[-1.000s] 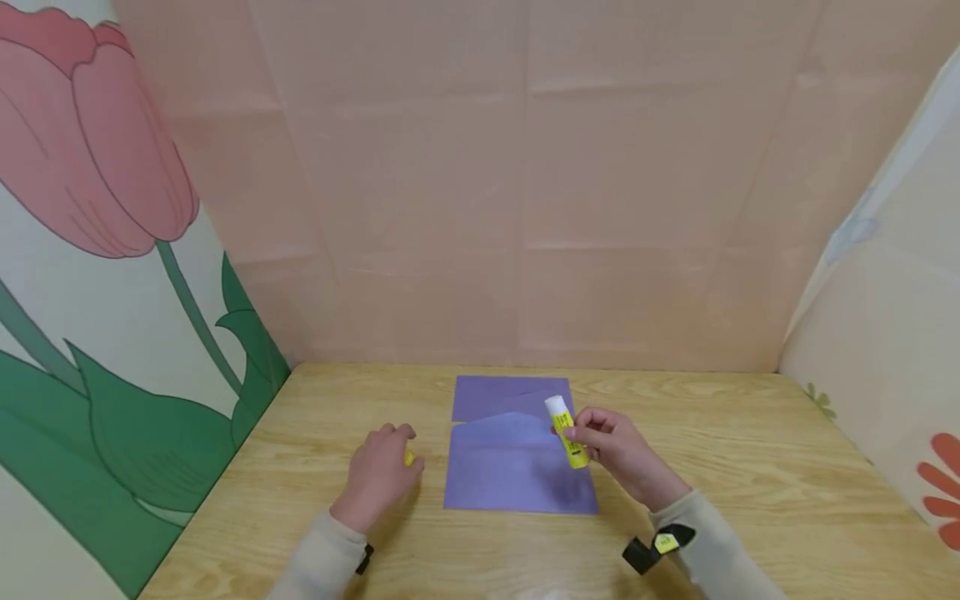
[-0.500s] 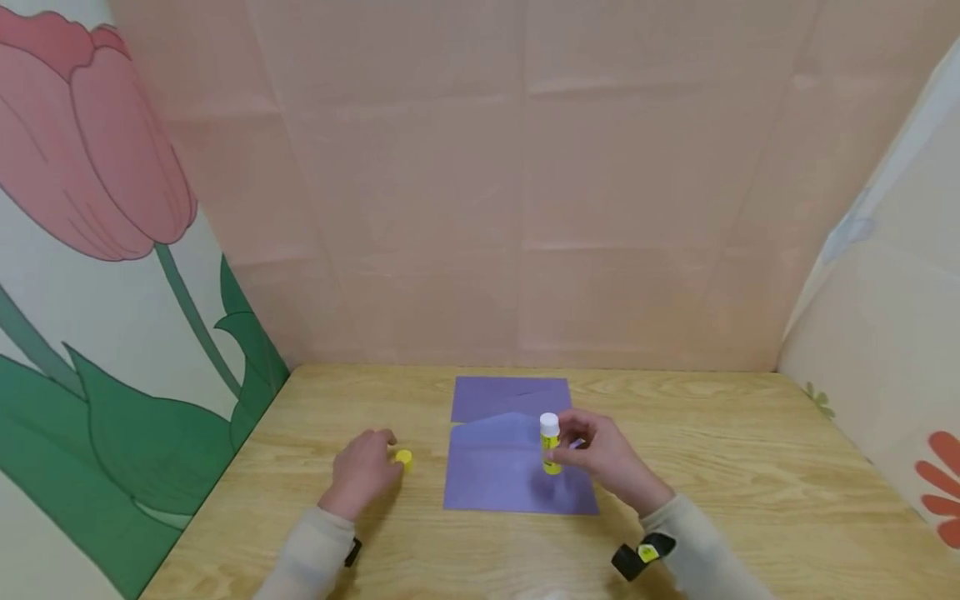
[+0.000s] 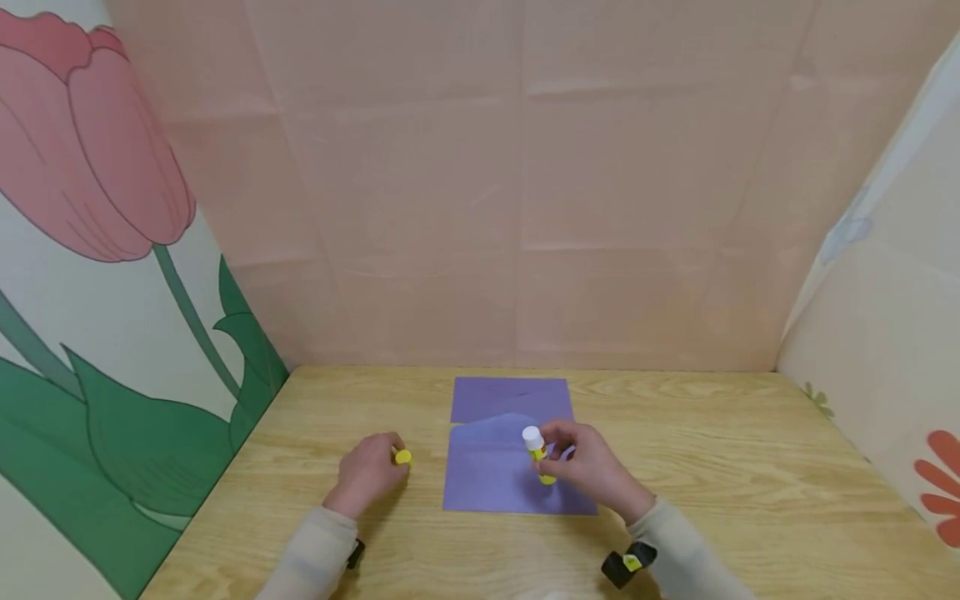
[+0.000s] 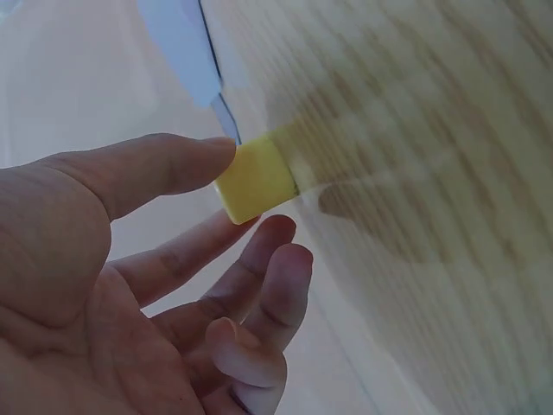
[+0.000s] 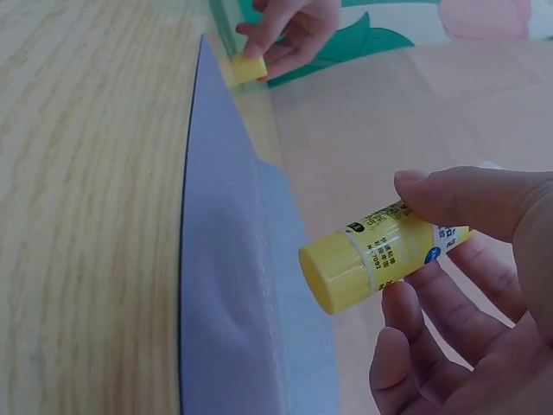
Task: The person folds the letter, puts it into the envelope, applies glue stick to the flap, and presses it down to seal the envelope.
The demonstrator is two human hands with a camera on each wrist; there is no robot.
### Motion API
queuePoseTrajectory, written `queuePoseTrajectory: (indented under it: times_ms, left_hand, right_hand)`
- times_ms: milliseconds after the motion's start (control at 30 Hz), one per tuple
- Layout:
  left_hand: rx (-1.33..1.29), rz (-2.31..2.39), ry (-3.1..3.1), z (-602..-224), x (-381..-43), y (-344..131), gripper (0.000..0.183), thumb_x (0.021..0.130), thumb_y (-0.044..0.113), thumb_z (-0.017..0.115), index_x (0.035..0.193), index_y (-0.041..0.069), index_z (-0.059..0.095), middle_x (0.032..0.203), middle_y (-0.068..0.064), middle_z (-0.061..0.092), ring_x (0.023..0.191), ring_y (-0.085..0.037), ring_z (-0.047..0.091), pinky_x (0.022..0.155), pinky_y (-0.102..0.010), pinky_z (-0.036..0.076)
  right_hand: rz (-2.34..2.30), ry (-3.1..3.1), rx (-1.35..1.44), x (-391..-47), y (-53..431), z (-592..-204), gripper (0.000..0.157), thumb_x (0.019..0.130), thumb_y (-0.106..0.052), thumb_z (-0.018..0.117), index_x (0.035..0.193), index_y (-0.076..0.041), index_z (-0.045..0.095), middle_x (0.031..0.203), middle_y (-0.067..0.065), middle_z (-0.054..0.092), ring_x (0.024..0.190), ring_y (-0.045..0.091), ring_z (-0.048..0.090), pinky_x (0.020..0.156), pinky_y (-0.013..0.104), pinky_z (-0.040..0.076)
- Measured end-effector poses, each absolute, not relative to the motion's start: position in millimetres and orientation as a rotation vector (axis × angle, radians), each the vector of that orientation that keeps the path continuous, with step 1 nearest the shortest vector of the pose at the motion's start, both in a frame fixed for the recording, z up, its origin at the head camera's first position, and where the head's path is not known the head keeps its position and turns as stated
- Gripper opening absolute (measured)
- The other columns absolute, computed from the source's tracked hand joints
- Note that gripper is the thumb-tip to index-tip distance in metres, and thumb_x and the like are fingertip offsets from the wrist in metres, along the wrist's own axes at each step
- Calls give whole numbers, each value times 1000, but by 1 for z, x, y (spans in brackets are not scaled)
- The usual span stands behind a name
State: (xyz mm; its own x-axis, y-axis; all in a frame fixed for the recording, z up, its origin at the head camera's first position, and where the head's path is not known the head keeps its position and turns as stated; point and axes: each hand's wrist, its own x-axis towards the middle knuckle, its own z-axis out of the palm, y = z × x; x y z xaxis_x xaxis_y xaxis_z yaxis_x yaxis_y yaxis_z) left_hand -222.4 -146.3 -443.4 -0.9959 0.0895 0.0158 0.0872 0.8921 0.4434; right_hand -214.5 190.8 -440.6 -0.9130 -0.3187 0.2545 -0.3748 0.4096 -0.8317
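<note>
My right hand (image 3: 592, 468) holds a glue stick (image 5: 371, 255) between thumb and fingers, above the purple envelope. Its white end (image 3: 532, 437) points up and its yellow base down, slightly tilted. My left hand (image 3: 367, 473) pinches a small yellow cap (image 4: 257, 180) between thumb and finger, at the tabletop left of the envelope. The purple envelope (image 3: 487, 475) lies flat with its flap side facing up. Behind it lies a darker purple sheet (image 3: 502, 396); whether it is a separate piece cannot be told.
The wooden table (image 3: 697, 442) reaches back to a pink sheet wall (image 3: 517, 208). On the left stands a panel with a painted tulip (image 3: 112, 150), and a pale flowered panel (image 3: 885, 333) borders the right side.
My right hand has moved left and slightly toward me, and the glue stick has turned with its white end tipping left. My left hand has shifted slightly left with the cap.
</note>
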Motion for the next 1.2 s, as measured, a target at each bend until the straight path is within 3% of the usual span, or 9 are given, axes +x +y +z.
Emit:
queuePoseTrajectory:
  times_ms: [333, 533, 700, 900, 1200]
  left_hand:
    - [167, 771, 3054, -443, -222, -143, 23, 83, 17, 77, 102, 7, 71, 84, -2, 67, 73, -14, 58, 61, -34, 48]
    - [295, 967, 2982, -435, -218, -135, 26, 85, 20, 78, 104, 3, 73, 84, -1, 67, 74, -12, 58, 65, -31, 50]
    - [422, 1228, 2805, -430, -214, -126, 27, 86, 18, 76, 105, -1, 73, 86, -4, 68, 74, -13, 59, 60, -29, 51]
    - [540, 1340, 2653, -425, -212, -115, 27, 91, 23, 73, 107, 1, 74, 91, -3, 72, 78, -14, 63, 63, -27, 52]
    - [539, 1536, 2425, -422, -211, -101, 33, 96, 26, 68, 114, -1, 72, 98, -10, 75, 91, -34, 70, 75, -47, 58]
  right_hand:
    - [1532, -2598, 681, -210, 181, -444, 29, 77, -3, 83, 103, -8, 70, 91, 3, 70, 73, 13, 59, 64, 27, 50]
    - [1477, -2621, 716, -207, 172, -446, 29, 78, -7, 83, 103, -12, 71, 89, -3, 71, 71, 9, 59, 64, 26, 50]
    - [1464, -2624, 791, -204, 163, -444, 27, 79, -8, 83, 103, -12, 72, 88, -4, 71, 69, 8, 58, 60, 25, 50]
    - [1420, -2631, 863, -200, 154, -443, 25, 80, -13, 83, 103, -14, 73, 87, -5, 70, 68, 5, 58, 57, 24, 50]
    - [1413, -2702, 863, -197, 147, -439, 23, 85, -18, 80, 106, -18, 72, 88, -6, 68, 70, 8, 60, 57, 26, 51]
